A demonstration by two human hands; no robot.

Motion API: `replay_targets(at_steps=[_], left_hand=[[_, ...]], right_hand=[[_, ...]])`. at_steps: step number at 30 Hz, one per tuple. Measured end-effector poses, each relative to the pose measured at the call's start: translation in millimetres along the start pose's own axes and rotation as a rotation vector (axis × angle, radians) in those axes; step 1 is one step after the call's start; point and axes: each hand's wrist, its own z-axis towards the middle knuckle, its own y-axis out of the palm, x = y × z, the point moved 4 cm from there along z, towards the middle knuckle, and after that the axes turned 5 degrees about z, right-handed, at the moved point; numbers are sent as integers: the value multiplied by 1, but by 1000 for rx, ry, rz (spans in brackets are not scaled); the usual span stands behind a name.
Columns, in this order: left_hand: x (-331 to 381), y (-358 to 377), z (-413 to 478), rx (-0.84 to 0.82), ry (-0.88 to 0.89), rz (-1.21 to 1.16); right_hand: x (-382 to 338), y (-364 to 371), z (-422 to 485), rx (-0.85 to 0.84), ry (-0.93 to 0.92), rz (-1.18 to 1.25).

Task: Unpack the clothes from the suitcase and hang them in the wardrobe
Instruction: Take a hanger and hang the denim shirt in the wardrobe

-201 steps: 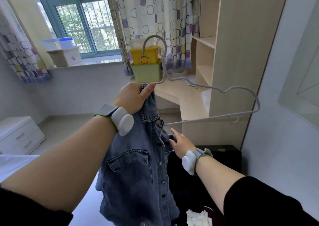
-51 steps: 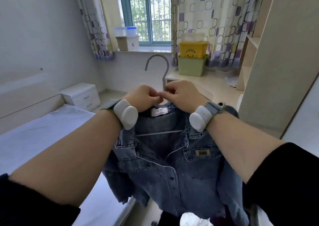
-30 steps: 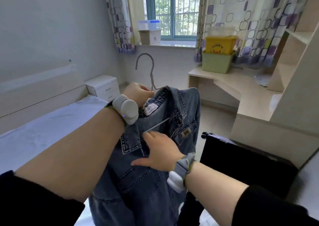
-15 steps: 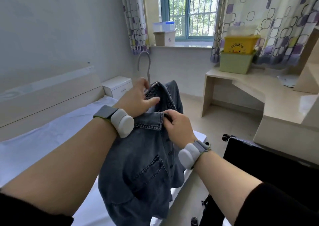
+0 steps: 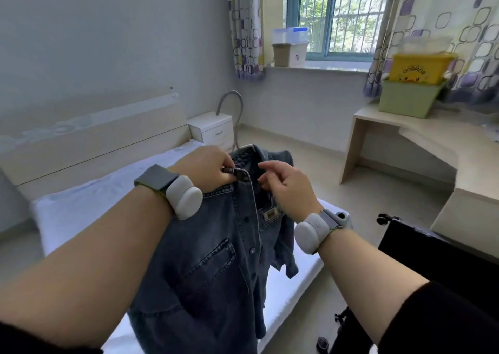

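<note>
A dark blue denim jacket (image 5: 213, 272) hangs on a grey hanger, of which only the hook (image 5: 232, 102) shows above the collar. My left hand (image 5: 208, 170) pinches the jacket's front edge just below the collar and holds the garment up over the bed. Just to the right, my right hand (image 5: 286, 189) hovers by the collar with loosely curved fingers that grip nothing. The black suitcase (image 5: 437, 270) lies open on the floor at the lower right. No wardrobe is in view.
A white bed (image 5: 81, 210) lies below and to the left, with a white nightstand (image 5: 213, 129) behind it. A light wood desk (image 5: 432, 143) at the right carries a green bin (image 5: 407, 97) and a yellow bin (image 5: 421, 67). Boxes (image 5: 290, 47) stand on the windowsill.
My right hand has let go of the jacket's front and lifted toward the collar. My left hand shifted from the hanger neck to pinching the front edge. The view turned a little left.
</note>
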Motion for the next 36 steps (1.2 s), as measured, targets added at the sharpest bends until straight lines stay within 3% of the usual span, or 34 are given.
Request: replay_targets(at_steps=[2, 5, 8, 14, 18, 24, 29, 36], left_hand=[[-11, -1, -13, -18, -16, -20], [-20, -3, -31, -30, -35, -113], [-27, -5, -43, -61, -54, -151], [-43, -21, -83, -82, -189, -162], [-45, -24, -98, -113, -266, -164], [-42, -26, -117, -119, -379, -157], [-37, -29, -128, -87, -498, -145], [-31, -25, -142, -34, -632, -112]], right_hand=[[7, 0, -1, -102, -97, -299], [12, 18, -8, -395, -244, -772], [16, 37, -10, -472, -503, -1038], [-10, 74, 0, -500, -807, -984], [-44, 84, 15, -454, -719, -668], [-81, 101, 34, -683, -405, -463], [-95, 111, 28, -795, -340, -260], [-96, 125, 16, -908, -382, -119]])
